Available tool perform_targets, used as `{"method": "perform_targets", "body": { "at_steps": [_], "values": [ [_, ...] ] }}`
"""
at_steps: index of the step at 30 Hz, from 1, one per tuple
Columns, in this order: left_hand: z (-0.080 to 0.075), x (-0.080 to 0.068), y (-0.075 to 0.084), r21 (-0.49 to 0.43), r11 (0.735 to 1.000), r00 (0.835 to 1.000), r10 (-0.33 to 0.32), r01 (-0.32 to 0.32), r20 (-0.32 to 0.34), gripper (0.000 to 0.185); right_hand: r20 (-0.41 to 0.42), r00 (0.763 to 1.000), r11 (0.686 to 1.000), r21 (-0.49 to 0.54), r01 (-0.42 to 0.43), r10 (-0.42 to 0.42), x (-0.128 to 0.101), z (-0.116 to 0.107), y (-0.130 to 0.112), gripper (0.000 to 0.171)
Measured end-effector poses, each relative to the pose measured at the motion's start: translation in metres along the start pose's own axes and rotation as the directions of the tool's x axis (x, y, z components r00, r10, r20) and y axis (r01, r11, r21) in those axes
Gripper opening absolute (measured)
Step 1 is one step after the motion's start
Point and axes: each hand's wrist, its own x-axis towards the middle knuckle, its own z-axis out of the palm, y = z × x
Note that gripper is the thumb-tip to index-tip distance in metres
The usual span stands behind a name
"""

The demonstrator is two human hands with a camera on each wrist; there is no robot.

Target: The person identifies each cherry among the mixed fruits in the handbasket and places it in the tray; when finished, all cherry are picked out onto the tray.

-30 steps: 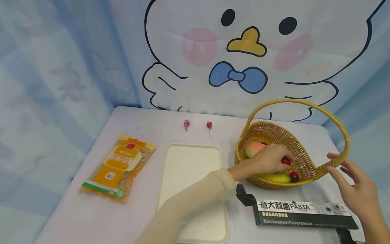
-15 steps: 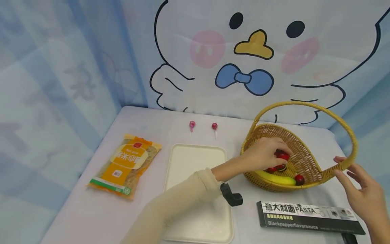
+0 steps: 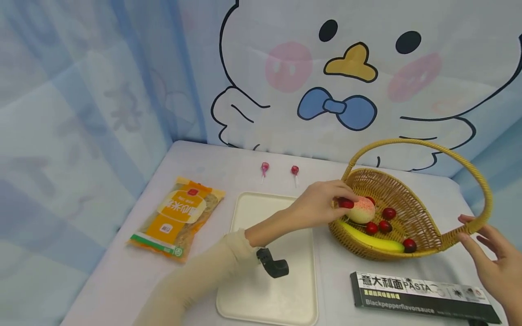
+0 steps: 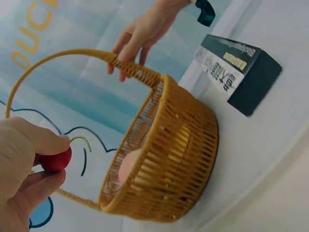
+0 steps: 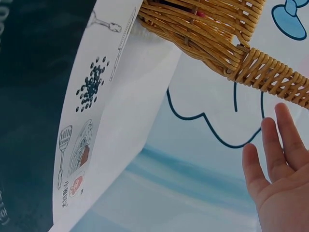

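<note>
Over the basket (image 3: 412, 217) rim, left hand (image 3: 316, 203) pinches cherry (image 4: 56, 160), stem upward; right hand (image 3: 495, 267) relaxed.

basket (image 3: 412, 217) — woven wicker, rough | cherry (image 4: 55, 160) — glossy, smooth

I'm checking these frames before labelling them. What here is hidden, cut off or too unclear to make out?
- Right hand: head view, cut off by the frame's edge; whether its fingers touch the basket handle is unclear.
- Banana: left wrist view, hidden behind the basket's weave.
- Pasta box: its small print is too small to read.
- Left hand: it pinches a cherry, partly covered by the fingers.
</note>
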Motion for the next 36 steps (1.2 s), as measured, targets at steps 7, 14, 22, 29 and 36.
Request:
{"method": "perform_targets", "body": {
  "at_steps": [7, 14, 22, 29, 36],
  "values": [
    [-0.017, -0.029, -0.017, -0.016, 1.000, 0.999, -0.020, 0.020, -0.049, 0.030, -0.006, 1.000, 0.999, 0.040, -0.005, 0.006, 0.002, 0.005, 0.004, 0.044],
    [-0.027, -0.060, -0.035, -0.069, 0.995, 0.990, -0.080, 0.073, -0.113, 0.029, -0.005, 0.999, 0.999, -0.006, -0.036, 0.036, 0.001, 0.007, 0.004, 0.046],
    [-0.041, -0.085, -0.051, -0.104, 0.985, 0.971, -0.154, 0.137, -0.184, 0.028, 0.039, 0.998, 0.993, -0.106, -0.050, 0.054, -0.005, 0.006, 0.003, 0.044],
    [-0.047, -0.106, -0.067, -0.141, 0.970, 0.951, -0.224, 0.197, -0.214, 0.028, 0.022, 0.988, 0.982, -0.112, -0.151, 0.155, -0.006, 0.007, 0.005, 0.047],
    [-0.047, -0.122, -0.082, -0.169, 0.951, 0.927, -0.295, 0.261, -0.233, 0.027, 0.028, 0.986, 0.980, -0.121, -0.159, 0.163, -0.004, 0.009, 0.002, 0.046]
  ]
}}
